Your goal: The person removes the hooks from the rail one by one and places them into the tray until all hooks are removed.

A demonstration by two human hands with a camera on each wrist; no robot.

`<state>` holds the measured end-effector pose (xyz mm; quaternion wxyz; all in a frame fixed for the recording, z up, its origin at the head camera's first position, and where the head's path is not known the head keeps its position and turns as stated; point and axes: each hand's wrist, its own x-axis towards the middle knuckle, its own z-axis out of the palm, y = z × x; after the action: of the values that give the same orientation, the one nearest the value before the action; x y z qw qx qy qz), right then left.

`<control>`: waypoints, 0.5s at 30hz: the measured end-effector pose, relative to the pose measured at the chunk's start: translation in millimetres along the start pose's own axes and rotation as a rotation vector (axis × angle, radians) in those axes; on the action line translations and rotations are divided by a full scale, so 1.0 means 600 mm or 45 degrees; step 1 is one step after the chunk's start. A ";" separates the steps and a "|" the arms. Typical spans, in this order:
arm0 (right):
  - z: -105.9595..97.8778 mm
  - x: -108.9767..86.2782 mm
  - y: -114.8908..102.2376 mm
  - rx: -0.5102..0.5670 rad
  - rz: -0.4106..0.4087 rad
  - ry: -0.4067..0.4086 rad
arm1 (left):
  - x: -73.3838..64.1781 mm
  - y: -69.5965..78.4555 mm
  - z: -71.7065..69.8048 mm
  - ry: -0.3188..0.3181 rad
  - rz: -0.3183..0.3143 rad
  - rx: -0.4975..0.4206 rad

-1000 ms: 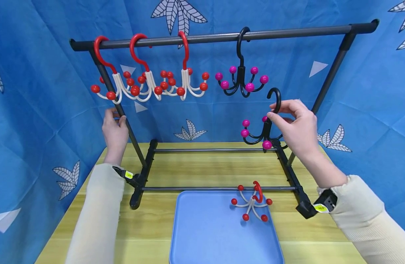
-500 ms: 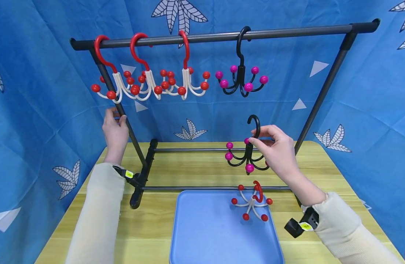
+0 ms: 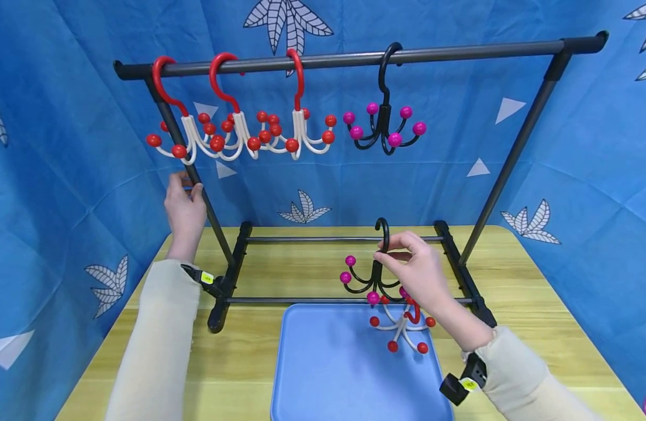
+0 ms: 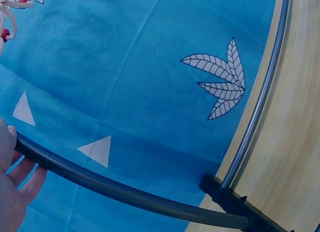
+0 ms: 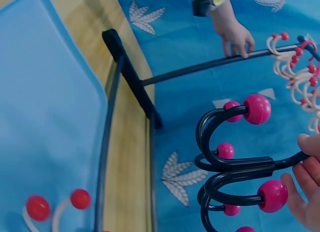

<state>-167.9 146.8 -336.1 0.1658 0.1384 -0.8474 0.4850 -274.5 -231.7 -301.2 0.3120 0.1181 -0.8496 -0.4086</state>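
Note:
My right hand pinches a black hook hanger with pink ball tips by the neck of its hook. The hanger is upright, low in front of the rack, and its lower arms overlap the tray's back edge in the head view. With curled fingers my left hand grips the left post of the dark clothes rack. A second black hanger with pink balls hangs from the top bar. Beneath the held hanger, a white hanger with a red hook and red balls lies on the blue tray.
On the left half of the top bar hang three white hangers with red hooks, their arms close together. The rack's feet and lower crossbars stand on the wooden table. A blue patterned cloth surrounds the table.
My right hand has brought the black hanger down and to the left, from beside the rack's right post to above the tray's back edge. My left hand has stayed on the post.

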 end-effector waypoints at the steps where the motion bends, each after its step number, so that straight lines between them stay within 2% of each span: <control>1: 0.004 -0.003 0.001 0.005 0.007 -0.012 | 0.000 0.000 0.000 -0.002 -0.002 -0.002; 5: 0.020 -0.017 0.003 0.041 0.030 -0.051 | 0.000 0.000 0.001 -0.002 -0.009 -0.014; 15: 0.053 -0.046 0.026 0.010 0.066 -0.087 | 0.000 -0.001 0.004 0.000 -0.016 0.000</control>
<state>-153.9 128.8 -374.5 0.1236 0.1334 -0.8539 0.4876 -275.9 -230.4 -302.9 0.3096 0.1235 -0.8488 -0.4105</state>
